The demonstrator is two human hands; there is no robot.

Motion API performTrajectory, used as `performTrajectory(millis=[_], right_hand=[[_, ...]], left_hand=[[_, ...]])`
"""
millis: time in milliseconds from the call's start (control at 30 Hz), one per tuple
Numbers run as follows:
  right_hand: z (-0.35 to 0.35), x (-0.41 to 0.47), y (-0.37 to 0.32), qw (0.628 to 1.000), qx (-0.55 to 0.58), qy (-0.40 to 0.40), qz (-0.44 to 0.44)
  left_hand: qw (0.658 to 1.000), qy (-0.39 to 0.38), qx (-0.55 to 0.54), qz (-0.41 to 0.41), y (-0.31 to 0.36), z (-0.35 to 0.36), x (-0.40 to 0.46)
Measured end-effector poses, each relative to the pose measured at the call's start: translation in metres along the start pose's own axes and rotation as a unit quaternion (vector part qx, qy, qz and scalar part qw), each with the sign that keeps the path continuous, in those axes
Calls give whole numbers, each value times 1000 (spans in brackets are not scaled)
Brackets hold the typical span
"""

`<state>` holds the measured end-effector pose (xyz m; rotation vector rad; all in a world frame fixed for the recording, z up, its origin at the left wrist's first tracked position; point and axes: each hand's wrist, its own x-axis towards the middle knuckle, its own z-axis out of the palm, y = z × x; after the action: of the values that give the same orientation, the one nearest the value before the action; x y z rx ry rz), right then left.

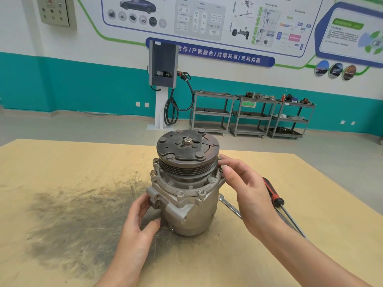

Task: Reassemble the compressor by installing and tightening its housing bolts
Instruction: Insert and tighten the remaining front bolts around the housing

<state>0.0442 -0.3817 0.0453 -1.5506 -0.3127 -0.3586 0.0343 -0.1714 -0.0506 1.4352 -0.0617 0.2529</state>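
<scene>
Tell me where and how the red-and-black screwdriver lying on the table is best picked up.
Take the screwdriver by its red-and-black handle, coming from above and from the right. It lies flat on the table with the thick handle at the far end and the thin shaft running toward the person; the wrench and compressor crowd its left side, so the right is probably freer.

There is one compressor and two hands: left hand, right hand. One screwdriver and one wrench lie right of it. Three carts stand behind it.

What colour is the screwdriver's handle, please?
The screwdriver handle is red and black, in the head view.
</scene>
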Motion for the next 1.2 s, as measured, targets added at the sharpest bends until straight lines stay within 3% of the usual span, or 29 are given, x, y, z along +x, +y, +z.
performTrajectory(millis=[1200], right_hand=[[-3,4,6,999,47,15,-7]], left_hand=[[1000,-1,4,-7,-2,-1,0]])
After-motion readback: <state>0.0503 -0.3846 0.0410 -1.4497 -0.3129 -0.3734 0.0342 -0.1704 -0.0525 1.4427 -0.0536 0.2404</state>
